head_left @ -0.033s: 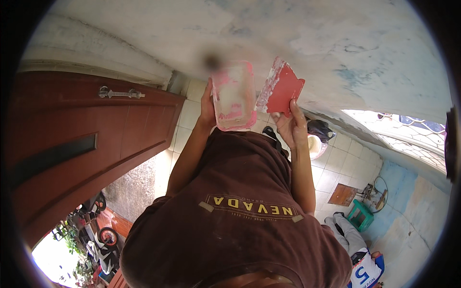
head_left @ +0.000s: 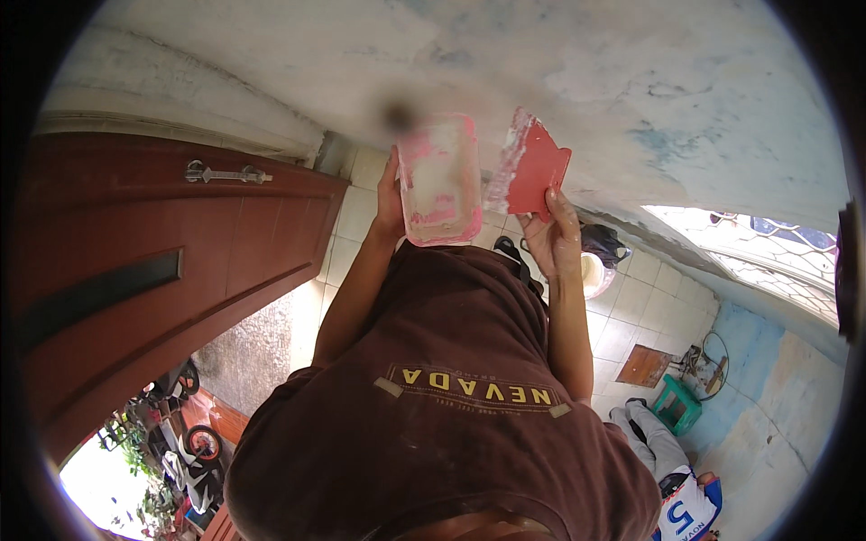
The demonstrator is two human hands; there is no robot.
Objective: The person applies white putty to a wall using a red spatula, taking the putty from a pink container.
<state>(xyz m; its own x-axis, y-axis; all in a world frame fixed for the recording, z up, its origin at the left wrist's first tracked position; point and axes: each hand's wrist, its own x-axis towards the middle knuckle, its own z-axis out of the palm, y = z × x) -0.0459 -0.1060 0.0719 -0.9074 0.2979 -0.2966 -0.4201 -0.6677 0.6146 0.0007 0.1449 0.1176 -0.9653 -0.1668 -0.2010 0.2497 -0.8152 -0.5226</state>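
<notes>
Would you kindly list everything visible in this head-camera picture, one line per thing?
plastic container: 1, translucent with pink and white smears, held up in the left hand
scraper: 1, red, held in the right hand beside the container
wall: 1, whitish with blue patches, top
door: 1, reddish brown with metal handle, left
floor tiles: many, pale, right of centre
stool: 1, green, lower right
motorbikes: at least 2, lower left
another person: 1, partly seen, lower right
brown shirt: 1, centre
left hand: 1, gripping the container
right hand: 1, gripping the scraper
</notes>
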